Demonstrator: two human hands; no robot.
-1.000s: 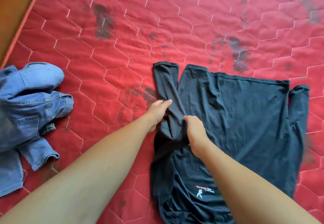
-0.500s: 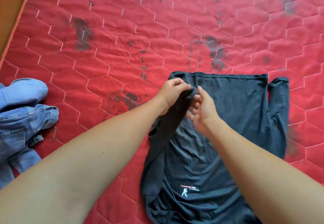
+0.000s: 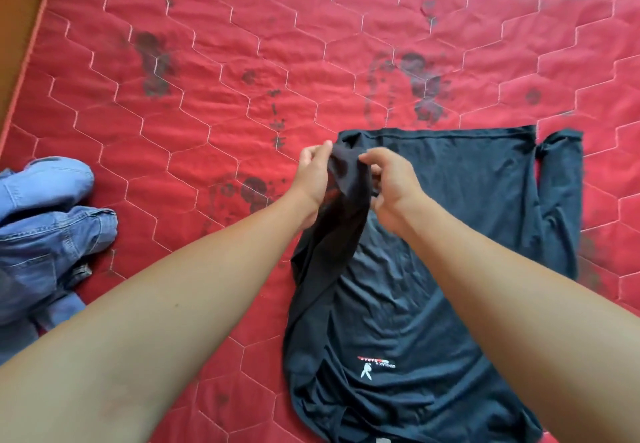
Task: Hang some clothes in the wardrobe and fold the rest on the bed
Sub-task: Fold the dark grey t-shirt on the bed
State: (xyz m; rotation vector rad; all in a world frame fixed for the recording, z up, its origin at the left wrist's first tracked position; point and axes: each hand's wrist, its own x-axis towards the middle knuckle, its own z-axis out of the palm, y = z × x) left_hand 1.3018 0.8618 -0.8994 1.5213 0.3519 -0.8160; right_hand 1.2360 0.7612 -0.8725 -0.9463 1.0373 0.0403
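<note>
Between left hand (image 3: 312,181) and right hand (image 3: 393,190), pinched sleeve (image 3: 346,182) of dark shirt (image 3: 457,241).

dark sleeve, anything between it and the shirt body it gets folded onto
Nothing visible. The left hand and right hand grip the sleeve above the shirt, whose body lies bare; the jeans lie apart at the left of the mattress.

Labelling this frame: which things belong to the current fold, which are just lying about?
In use: dark long-sleeved shirt; its sleeve, pinched by left hand and right hand; red quilted mattress under it.
Lying about: blue jeans, heaped at left, untouched.
</note>
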